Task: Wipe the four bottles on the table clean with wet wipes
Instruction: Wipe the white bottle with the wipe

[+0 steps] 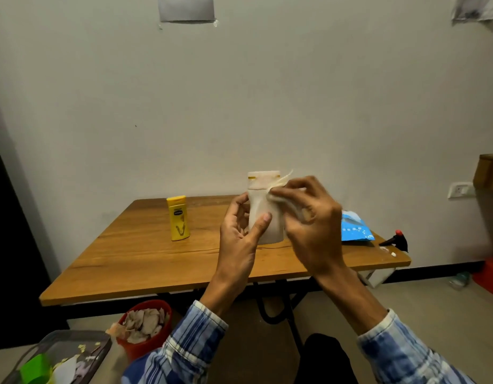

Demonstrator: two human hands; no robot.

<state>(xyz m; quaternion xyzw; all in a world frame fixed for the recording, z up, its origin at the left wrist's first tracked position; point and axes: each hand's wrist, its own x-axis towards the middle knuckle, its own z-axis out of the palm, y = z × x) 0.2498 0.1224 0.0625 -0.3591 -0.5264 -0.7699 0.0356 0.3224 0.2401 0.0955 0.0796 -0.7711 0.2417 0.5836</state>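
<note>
My left hand (241, 234) grips a white bottle (263, 212) with a thin yellow band near its top, held upright above the wooden table (145, 259). My right hand (309, 217) presses a white wet wipe (278, 187) against the bottle's upper right side; the wipe's corner sticks up beside the cap. A yellow bottle (179, 218) stands upright on the table's far left part, apart from both hands. Other bottles are not visible.
A blue wet-wipe pack (356, 227) lies on the table's right side, behind my right hand. A black trigger sprayer with a red tip (396, 241) lies near the right edge. Below the table stands a red bin (145, 328) of used wipes and a grey tray (59, 358).
</note>
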